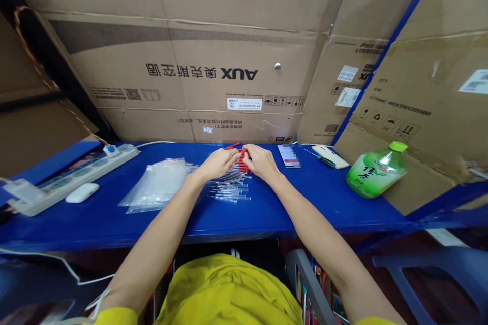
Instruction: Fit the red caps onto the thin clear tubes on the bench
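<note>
Both of my hands met at the far end of the row of clear tubes (230, 189), and that was where the whole matter sat. The tubes lay flat on the blue surface (312, 198), side by side, their long axes running across me from left to right with a slight tilt. The row itself reached from my fingertips back toward my body. My left hand (218, 163) came in from the left and my right hand (261, 161) from the right, thumbs turned inward, so that the red caps (241, 161) stood bunched between the two. Each grip was drawn together on that red-capped bunch, as far as I could see, though my fingertips hid just how many pieces each one pinched. Neither hand was nearer than the other, since the bunch lay midway between them. The nearer tubes of the row lay free, just beside my left wrist and between my forearms, and nothing touched them. One red piece poked out past my left fingers, toward the cardboard boxes (198, 76). A heap of clear plastic bags (158, 185) lay just to the left of the row, near my left forearm. The phone (288, 155) lay to the right of my right hand, apart from it, and the green bottle (375, 170) was farther right again.
</note>
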Available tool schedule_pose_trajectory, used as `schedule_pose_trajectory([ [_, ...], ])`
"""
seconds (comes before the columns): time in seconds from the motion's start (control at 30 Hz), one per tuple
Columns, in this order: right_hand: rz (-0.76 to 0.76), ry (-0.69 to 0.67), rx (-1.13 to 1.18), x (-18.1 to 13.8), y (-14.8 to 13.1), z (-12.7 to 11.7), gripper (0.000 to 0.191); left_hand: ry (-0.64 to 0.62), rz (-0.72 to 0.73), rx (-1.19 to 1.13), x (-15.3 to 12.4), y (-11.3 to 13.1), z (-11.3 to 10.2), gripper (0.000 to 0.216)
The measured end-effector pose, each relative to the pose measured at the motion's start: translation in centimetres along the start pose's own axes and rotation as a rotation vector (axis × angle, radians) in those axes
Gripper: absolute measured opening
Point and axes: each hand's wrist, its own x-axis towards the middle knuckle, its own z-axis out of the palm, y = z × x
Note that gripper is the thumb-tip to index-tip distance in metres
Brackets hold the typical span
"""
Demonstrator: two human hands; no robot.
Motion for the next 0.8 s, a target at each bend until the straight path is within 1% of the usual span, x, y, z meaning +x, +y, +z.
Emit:
schedule_pose_trajectory([
  [0.17,0.041,0.043,0.065,0.0,0.2,0.6,0.021,0.004,0.026,-0.018,0.1,0.4,0.1,0.041],
  [0.33,0.053,0.081,0.161,0.0,0.7,0.2,0.022,0.003,0.066,-0.068,0.3,1.1,0.3,0.04],
  [0.43,0.058,0.087,0.301,0.1,1.0,-0.2,0.02,0.003,0.044,-0.183,0.1,1.6,0.2,0.041],
  [0.57,0.083,0.084,0.518,0.3,1.4,-0.3,0.017,-0.036,0.012,-0.4,-0.2,2.1,0.0,0.042],
  [0.67,0.103,0.116,0.621,0.5,1.3,-0.1,0.017,-0.029,0.003,-0.476,-0.2,2.4,0.0,0.041],
  [0.8,0.204,0.127,0.774,1.1,1.1,0.4,0.016,-0.019,-0.006,-0.566,-0.1,2.4,0.2,0.041],
])
